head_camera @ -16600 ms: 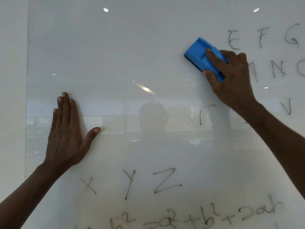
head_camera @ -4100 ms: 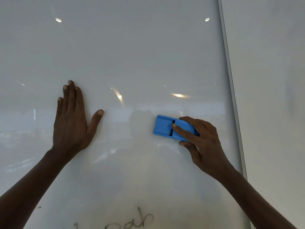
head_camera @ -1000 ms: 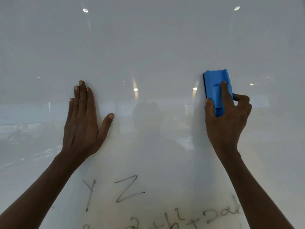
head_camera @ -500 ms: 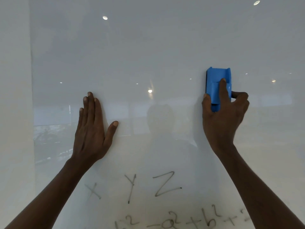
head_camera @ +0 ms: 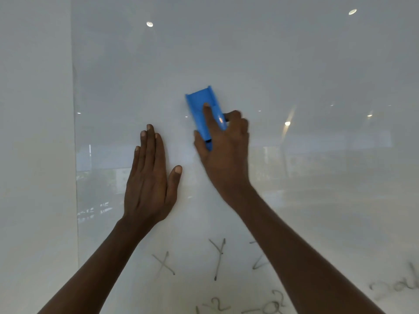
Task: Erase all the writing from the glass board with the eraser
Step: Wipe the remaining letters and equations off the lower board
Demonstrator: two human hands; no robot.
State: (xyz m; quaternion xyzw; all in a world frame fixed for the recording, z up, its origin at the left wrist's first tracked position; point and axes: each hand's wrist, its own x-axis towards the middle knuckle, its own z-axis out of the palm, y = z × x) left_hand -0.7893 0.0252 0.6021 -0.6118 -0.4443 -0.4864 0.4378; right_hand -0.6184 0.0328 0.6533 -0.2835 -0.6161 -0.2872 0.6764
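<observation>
The right hand (head_camera: 223, 155), gripping the eraser (head_camera: 204, 112), slid beside the flat left hand (head_camera: 149, 177); letters (head_camera: 217, 257) below remain.

Glass board (head_camera: 294, 64): eraser (head_camera: 204, 114) and flat left hand (head_camera: 149, 177) at frame centre; writing (head_camera: 217, 257) along lower edge.

I am looking at what seems an office or meeting room: a large glass board (head_camera: 294, 64) is filling the view, handwritten letters (head_camera: 217, 257) and a formula (head_camera: 260, 307) are sitting below my grip, and recessed ceiling lights (head_camera: 149, 24) are reflecting above it.
</observation>
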